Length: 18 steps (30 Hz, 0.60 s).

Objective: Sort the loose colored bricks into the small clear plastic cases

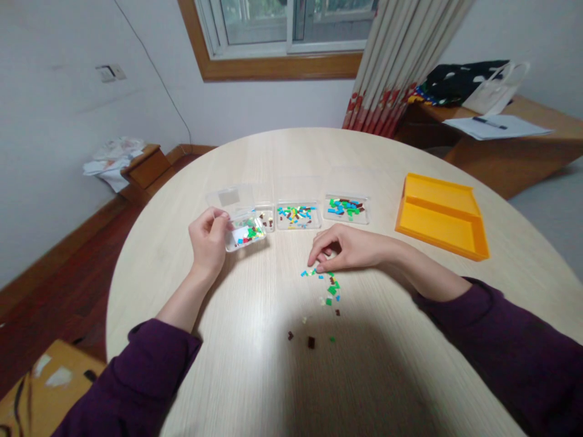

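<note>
My left hand grips the edge of a small clear plastic box, tilted above the table, with green, blue, red and yellow pieces inside. My right hand is over the table with thumb and fingers brought together, close to small blue and green pieces; what lies between the fingertips is too small to tell. Several green pieces trail toward me from there. Nearer still lie a dark brown piece, another brown piece and a small green one.
Behind my hands stand open clear boxes of coloured pieces, one in the middle and one to its right. An open yellow case lies at the right of the round table. A side desk holds papers and bags.
</note>
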Each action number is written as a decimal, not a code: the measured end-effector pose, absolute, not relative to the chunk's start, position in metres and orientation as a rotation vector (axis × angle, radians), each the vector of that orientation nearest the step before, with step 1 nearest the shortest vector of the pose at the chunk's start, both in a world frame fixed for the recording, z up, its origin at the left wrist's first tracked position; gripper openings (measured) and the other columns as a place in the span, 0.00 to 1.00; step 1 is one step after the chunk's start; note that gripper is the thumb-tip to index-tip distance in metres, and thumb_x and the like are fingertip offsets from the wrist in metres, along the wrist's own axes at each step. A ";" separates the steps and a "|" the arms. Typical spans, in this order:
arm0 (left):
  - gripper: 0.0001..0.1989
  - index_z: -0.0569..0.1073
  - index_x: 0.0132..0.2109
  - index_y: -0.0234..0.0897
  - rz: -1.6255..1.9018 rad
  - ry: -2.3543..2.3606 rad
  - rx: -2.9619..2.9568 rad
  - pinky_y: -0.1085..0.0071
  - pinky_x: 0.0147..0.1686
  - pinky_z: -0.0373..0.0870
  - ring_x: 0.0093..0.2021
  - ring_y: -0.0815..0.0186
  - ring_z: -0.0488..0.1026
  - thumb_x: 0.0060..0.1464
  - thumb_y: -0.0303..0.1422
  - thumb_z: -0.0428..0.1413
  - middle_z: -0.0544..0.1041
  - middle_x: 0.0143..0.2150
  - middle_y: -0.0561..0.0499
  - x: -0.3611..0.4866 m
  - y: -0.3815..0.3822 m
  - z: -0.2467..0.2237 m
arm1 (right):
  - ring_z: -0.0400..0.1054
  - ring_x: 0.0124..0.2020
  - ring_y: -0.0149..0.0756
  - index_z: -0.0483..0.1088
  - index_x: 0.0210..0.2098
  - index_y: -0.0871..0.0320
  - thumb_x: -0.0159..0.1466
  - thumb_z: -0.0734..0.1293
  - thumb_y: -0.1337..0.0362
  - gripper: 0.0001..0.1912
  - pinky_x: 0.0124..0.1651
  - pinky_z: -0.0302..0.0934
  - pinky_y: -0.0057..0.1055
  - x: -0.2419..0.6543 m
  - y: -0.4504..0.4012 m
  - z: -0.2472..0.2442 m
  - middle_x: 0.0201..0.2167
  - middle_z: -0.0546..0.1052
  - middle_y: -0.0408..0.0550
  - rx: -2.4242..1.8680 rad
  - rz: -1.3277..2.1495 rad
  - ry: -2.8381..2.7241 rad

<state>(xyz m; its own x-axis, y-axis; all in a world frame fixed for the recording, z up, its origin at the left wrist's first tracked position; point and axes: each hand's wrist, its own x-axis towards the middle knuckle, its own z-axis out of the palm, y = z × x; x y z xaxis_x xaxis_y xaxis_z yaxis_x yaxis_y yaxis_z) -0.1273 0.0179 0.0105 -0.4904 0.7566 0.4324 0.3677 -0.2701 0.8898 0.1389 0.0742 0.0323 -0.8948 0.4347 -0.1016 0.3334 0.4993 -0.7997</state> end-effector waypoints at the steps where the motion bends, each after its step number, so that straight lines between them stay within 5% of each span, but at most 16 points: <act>1: 0.08 0.65 0.21 0.38 1.808 1.688 1.382 0.74 0.22 0.57 0.20 0.71 0.59 0.45 0.32 0.51 0.64 0.17 0.56 -0.126 0.018 0.012 | 0.59 0.24 0.27 0.79 0.36 0.63 0.56 0.69 0.61 0.13 0.27 0.53 0.27 0.139 0.075 0.034 0.22 0.70 0.43 -0.673 1.374 -2.660; 12: 0.08 0.66 0.21 0.38 1.820 1.683 1.402 0.74 0.21 0.57 0.20 0.71 0.60 0.44 0.33 0.51 0.65 0.17 0.56 -0.128 0.019 0.011 | 0.64 0.30 0.31 0.75 0.30 0.62 0.59 0.66 0.61 0.10 0.34 0.56 0.30 0.134 0.072 0.036 0.27 0.74 0.47 -0.688 1.350 -2.651; 18: 0.08 0.65 0.21 0.38 1.802 1.687 1.401 0.74 0.22 0.57 0.20 0.71 0.59 0.45 0.32 0.51 0.64 0.17 0.56 -0.125 0.019 0.014 | 0.65 0.35 0.36 0.73 0.33 0.59 0.62 0.63 0.64 0.08 0.42 0.57 0.35 0.120 0.084 0.026 0.32 0.76 0.49 -0.917 0.590 -2.130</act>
<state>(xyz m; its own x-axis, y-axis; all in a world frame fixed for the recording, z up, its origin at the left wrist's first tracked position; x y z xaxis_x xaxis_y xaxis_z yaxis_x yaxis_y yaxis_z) -0.1248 0.0187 0.0139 -0.4784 0.7628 0.4349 0.3837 -0.2639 0.8849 0.1201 0.0836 0.0261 -0.4779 0.7588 0.4426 0.4230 0.6404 -0.6410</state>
